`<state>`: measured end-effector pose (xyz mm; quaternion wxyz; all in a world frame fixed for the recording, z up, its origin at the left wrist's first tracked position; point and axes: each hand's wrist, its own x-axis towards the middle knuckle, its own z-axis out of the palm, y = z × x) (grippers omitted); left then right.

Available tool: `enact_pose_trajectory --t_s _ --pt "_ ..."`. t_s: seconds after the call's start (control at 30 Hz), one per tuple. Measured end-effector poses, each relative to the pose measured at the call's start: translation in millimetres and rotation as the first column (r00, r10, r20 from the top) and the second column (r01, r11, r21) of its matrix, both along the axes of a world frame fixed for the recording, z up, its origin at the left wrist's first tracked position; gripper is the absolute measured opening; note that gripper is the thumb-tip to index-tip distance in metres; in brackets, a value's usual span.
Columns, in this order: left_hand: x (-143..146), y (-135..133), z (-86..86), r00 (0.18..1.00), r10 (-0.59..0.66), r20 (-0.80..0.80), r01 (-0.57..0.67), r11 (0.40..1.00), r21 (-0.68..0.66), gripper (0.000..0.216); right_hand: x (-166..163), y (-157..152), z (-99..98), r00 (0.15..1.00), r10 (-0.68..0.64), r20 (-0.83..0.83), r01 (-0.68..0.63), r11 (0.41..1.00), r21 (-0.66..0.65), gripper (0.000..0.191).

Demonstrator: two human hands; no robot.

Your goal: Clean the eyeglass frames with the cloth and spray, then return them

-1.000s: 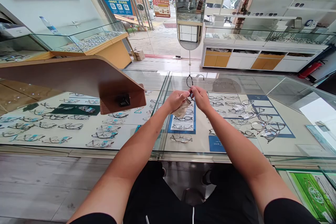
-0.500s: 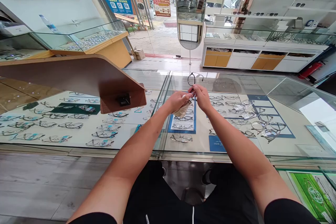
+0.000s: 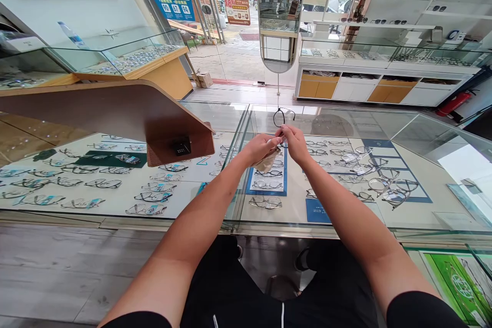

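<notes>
A pair of dark-rimmed eyeglasses (image 3: 279, 117) is held above the glass counter, one round lens pointing away from me and a temple to its right. My right hand (image 3: 295, 144) is closed on the frame, fingers pinched near its middle. Close against it, my left hand (image 3: 262, 147) is closed on a beige cloth (image 3: 268, 160) that hangs below the fingers. The cloth seems to meet the near lens, but the fingers hide most of that lens. Under the glass below my hands, several eyeglasses lie on a blue-edged white tray (image 3: 285, 184).
The glass display counter (image 3: 238, 223) holds rows of eyeglasses on both sides. A brown wooden panel (image 3: 177, 128) juts over its left part. Beyond stand an oval mirror (image 3: 277, 61), a white cabinet (image 3: 353, 87) and a fire extinguisher (image 3: 455, 102). A green box (image 3: 457, 287) lies at lower right.
The eyeglasses have tilted and shifted slightly left and down, with the temple moving closer to the round lens. Both hands stay almost in place, keeping their hold.
</notes>
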<state>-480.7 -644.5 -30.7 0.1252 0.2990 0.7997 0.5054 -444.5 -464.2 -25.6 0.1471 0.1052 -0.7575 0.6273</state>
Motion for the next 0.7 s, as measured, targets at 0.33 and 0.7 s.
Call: enact_pose_trajectory --t_s 0.33,0.7 --pt "1.1 0.8 -1.1 0.915 0.382 -0.130 -0.374 0.923 0.087 0.041 -0.4 0.9 -2.6 0.999 0.044 0.000 -0.044 0.996 -0.080 0.056" --pt "-31.8 -8.7 -32.0 0.676 0.737 -0.020 -0.720 0.666 0.197 0.027 -0.7 1.0 -2.2 0.999 0.046 0.022 -0.043 0.993 -0.113 0.059"
